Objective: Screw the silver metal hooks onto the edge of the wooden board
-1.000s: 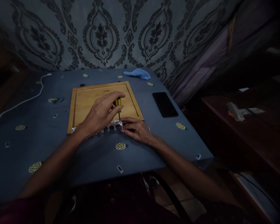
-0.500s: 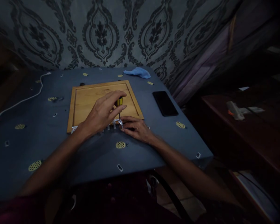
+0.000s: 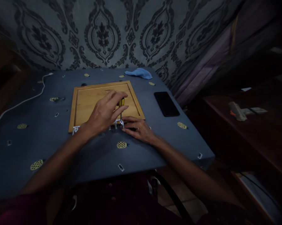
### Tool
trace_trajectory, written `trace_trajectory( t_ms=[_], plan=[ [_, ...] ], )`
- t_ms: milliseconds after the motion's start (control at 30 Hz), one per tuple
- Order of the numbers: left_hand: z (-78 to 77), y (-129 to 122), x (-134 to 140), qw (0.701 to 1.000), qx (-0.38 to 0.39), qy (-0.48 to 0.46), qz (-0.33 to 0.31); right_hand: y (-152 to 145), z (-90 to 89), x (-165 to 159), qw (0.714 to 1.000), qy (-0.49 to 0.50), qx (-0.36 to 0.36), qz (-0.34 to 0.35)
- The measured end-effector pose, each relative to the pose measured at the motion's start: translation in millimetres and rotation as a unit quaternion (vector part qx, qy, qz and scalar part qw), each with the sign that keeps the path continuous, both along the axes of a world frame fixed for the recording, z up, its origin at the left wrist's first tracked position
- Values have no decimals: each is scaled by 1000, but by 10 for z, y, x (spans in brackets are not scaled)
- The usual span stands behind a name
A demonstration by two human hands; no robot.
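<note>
My left hand is closed around the yellow and black handle of a screwdriver. The screwdriver stands upright, its shaft reaching down to a small metal hinge on the near edge of a framed wooden panel. Low at the panel's near edge, my right hand has its thumb and fingers closed against that hinge. Another metal hinge sits at the panel's near left corner, partly behind my left wrist. Further metal pieces between the two are partly covered by my left hand.
A black phone lies right of the panel, and a blue cloth lies behind it. A white cable runs along the table's left side. On a dark red surface to the right rests a glue gun. A patterned curtain hangs behind the blue tablecloth.
Both hands stay at the same hinge, and the screwdriver remains upright. My left hand has shifted very slightly; the whole view has moved a little too.
</note>
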State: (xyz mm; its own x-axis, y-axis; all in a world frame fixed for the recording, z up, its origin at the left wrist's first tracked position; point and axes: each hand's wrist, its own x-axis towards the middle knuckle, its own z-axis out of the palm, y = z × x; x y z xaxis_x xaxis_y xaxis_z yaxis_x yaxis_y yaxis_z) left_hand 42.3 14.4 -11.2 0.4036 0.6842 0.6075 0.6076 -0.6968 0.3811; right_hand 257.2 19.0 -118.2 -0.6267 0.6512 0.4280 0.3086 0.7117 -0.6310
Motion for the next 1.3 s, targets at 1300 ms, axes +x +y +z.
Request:
trace_trajectory(
  t_ms=[1300],
  plan=[
    [21,16,-8,999,29,25,3,-6,5,3,1000,-6,-1,-1]
  ],
)
